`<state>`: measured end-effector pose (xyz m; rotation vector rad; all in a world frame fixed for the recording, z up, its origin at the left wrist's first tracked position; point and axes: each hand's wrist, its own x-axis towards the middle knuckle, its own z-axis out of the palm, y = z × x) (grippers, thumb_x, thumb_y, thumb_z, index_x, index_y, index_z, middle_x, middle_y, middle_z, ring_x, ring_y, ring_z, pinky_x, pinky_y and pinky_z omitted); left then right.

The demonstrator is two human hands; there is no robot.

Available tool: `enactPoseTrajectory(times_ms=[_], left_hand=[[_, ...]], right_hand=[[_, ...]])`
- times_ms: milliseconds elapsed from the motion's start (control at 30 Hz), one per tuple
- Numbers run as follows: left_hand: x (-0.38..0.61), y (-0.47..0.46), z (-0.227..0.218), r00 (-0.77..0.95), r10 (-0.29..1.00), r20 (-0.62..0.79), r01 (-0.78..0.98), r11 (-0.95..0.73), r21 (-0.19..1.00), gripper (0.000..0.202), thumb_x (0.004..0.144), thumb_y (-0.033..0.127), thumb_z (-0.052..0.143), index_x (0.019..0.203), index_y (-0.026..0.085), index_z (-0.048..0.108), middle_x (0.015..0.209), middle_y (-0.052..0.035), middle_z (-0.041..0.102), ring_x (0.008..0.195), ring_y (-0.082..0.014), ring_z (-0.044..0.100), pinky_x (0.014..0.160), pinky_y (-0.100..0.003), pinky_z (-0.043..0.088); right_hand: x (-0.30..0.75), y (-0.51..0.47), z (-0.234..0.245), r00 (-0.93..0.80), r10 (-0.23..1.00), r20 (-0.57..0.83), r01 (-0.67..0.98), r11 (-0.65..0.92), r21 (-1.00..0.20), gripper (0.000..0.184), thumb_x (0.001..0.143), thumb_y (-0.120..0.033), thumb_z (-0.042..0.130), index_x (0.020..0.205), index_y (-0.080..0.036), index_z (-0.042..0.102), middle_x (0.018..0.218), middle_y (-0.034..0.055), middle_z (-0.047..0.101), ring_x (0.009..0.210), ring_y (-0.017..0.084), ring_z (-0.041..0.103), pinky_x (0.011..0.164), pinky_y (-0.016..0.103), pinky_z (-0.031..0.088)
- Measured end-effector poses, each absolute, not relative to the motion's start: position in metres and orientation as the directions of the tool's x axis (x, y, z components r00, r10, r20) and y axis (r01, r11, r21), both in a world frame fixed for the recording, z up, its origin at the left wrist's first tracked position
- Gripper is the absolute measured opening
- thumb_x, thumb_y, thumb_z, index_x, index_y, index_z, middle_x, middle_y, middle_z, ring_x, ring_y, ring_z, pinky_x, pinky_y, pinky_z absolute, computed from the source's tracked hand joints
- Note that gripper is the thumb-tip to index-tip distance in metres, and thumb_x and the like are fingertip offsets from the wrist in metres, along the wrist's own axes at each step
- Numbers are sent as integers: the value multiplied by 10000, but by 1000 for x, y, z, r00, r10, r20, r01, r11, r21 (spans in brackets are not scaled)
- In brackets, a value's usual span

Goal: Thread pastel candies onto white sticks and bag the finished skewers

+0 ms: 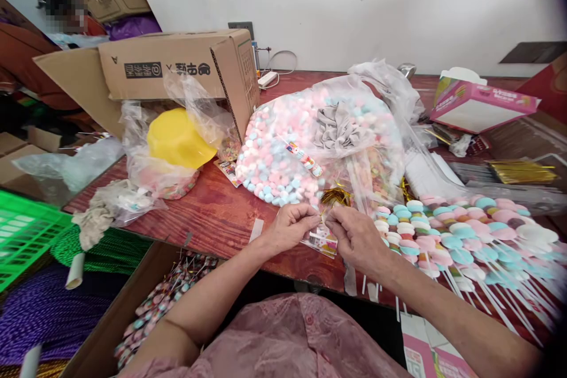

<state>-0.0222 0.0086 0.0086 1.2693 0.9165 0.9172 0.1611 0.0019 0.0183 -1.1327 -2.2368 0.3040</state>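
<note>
Both hands meet over the front edge of the table, thumbs and fingertips pinched almost together. My left hand (290,225) and my right hand (357,236) are closed on a thin gold twist tie, of which only a little shows between the fingertips. Beneath them lies a small clear packet (326,243) with a colourful print, partly covered by the hands. Just beyond the fingers is a bunch of gold twist ties (337,195). A large clear bag of pink, white and blue marshmallows (270,156) rests behind, with a printed wrapper (304,159) and grey cloth (339,127) on top.
Marshmallow skewers (460,239) on white sticks are piled at the right. A cardboard box (177,65) and a yellow bowl-shaped thing (179,140) stand at the left. Below are a green crate (31,239) and a box of wrapped sweets (163,295). A person (26,65) is at far left.
</note>
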Motion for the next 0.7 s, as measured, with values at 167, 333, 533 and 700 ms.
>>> enactPoseTrajectory(times_ms=[167,333,533,700], left_hand=[[-12,18,8,209,978,9,-230,40,972,363,796,465,671,664,147,555,562,40,515,485,-53,449,493,-179,365],[-16,74,9,-81,996,-22,-449,-17,894,322,755,418,723,878,151,594,664,33,594,444,-74,531,415,-193,398],[-28,131,4,-145,980,-139,-399,71,914,433,728,256,755,1103,112,594,589,56,584,394,-89,539,356,-178,356],[-25,143,-6,-110,987,-114,-398,61,915,267,707,309,780,829,101,667,537,37,569,363,-84,506,331,-185,322]], right_hand=[[150,10,21,-514,756,405,602,654,-458,200,912,-156,429,720,-213,414,642,10,525,583,157,470,579,274,328],[150,26,34,-537,749,388,590,662,-462,183,908,-160,423,733,-210,439,668,20,547,619,171,492,603,285,339],[150,95,48,-407,850,336,623,527,-579,132,851,-223,457,720,-218,472,730,45,567,719,217,508,674,330,352],[127,151,31,-404,853,330,552,515,-655,158,808,-266,493,657,-224,471,805,75,644,821,243,564,753,366,402]])
